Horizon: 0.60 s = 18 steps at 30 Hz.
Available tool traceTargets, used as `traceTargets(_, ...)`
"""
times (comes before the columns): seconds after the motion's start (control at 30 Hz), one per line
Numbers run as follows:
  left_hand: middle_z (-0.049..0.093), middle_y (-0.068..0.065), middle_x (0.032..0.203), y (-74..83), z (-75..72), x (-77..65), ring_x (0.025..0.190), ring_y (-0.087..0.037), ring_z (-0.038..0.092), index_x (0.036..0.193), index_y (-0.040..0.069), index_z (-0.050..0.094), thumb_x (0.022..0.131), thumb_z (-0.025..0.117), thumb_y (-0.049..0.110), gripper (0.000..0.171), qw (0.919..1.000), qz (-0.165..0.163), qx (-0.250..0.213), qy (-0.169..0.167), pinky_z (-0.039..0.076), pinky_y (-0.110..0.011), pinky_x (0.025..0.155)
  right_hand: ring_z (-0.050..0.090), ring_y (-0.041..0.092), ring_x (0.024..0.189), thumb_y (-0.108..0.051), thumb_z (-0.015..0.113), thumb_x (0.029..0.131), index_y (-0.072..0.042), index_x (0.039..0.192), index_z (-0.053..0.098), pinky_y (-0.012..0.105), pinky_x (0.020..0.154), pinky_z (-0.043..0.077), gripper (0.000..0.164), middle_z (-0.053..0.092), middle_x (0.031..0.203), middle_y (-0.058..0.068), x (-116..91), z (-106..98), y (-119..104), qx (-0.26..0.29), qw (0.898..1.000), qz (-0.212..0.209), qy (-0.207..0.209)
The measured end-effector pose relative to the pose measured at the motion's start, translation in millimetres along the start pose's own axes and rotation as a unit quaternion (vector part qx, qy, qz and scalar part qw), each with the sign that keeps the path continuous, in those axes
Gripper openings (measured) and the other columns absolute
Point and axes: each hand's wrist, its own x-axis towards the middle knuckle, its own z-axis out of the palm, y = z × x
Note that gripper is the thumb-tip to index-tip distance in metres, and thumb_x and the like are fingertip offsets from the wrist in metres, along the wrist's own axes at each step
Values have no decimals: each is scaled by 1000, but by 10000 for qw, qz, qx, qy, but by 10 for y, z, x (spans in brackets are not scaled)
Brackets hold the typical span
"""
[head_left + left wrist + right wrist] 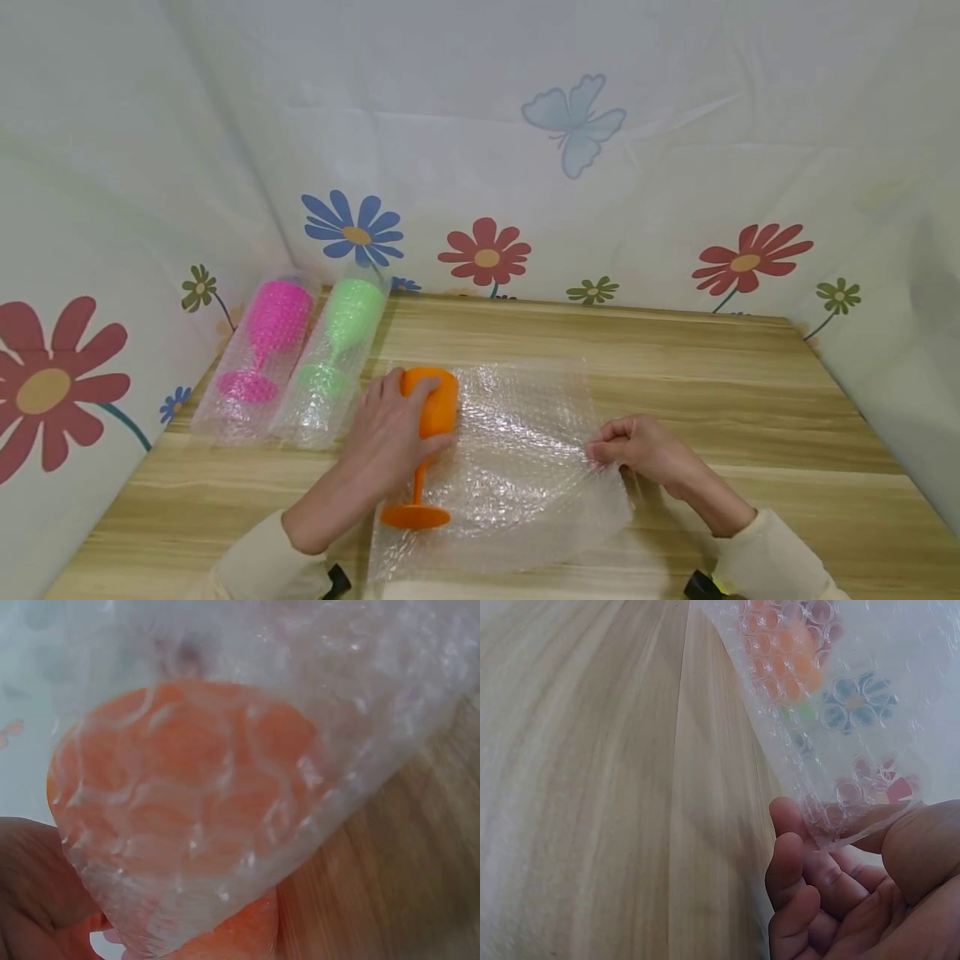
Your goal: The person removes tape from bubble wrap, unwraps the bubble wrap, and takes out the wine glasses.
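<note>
An orange goblet (437, 408) lies on its side on a clear sheet of bubble wrap (517, 492), bowl away from me and foot nearer. My left hand (388, 433) holds it around the bowl, fingers on the left side and thumb near the stem. At the sheet's right edge, my right hand (637, 450) pinches the bubble wrap between thumb and fingers, lifting it into creases. The right wrist view shows that pinched edge (829, 832) up close. Seen from the left wrist, the goblet's round orange foot (180, 772) shows behind a layer of bubble wrap.
At the table's back left lie a pink goblet (277, 317) and a light green goblet (351, 312), each inside bubble wrap. The wooden table (712, 367) meets a hanging white cloth (420, 150) printed with flowers at the back and sides.
</note>
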Motion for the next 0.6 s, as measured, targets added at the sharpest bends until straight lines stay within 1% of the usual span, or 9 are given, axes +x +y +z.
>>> traceTargets(0.07,47,-29,138,0,2,3,122,-47,45,139,9,59,81,89,39,72,9999,-3,-137,-19,44,-57,99,57,14,74,-19,72,97,0,97,74,25,58,43,18,73,84,1,-2,0,1,23,10000,3,3)
traceTargets(0.2,46,-28,137,3,-13,-7,119,-44,45,139,7,57,82,89,34,70,9992,-92,-377,-90,50,-53,90,57,13,73,-17,71,98,2,97,73,25,58,43,19,73,85,1,1,3,11,67,10000,-38,-25)
traceTargets(0.27,48,-25,133,1,-23,-12,114,-42,46,138,7,56,83,89,32,69,9989,-113,-439,-110,51,-51,87,57,13,73,-16,70,99,3,98,72,25,57,43,20,73,85,2,7,4,24,85,9999,-51,-30)
traceTargets(0.37,49,-24,131,-4,-34,-16,110,-40,48,139,6,55,84,88,30,69,9984,-174,-499,-186,51,-48,85,57,12,72,-15,69,99,5,99,72,25,57,42,20,73,85,2,13,5,44,119,9999,-75,-45)
traceTargets(0.47,48,-26,135,-21,-34,-15,110,-41,49,141,7,53,84,88,30,71,9975,-290,-570,-288,51,-49,85,56,12,72,-14,69,99,6,99,71,24,57,43,20,72,84,1,21,5,54,137,9999,-79,-49)
traceTargets(0.6,41,-29,146,-41,-44,-20,117,-44,50,144,9,52,85,87,34,73,9952,-519,-706,-425,53,-54,88,58,13,73,-14,70,99,5,99,72,25,57,44,19,72,84,1,26,2,52,123,9999,-93,-51)
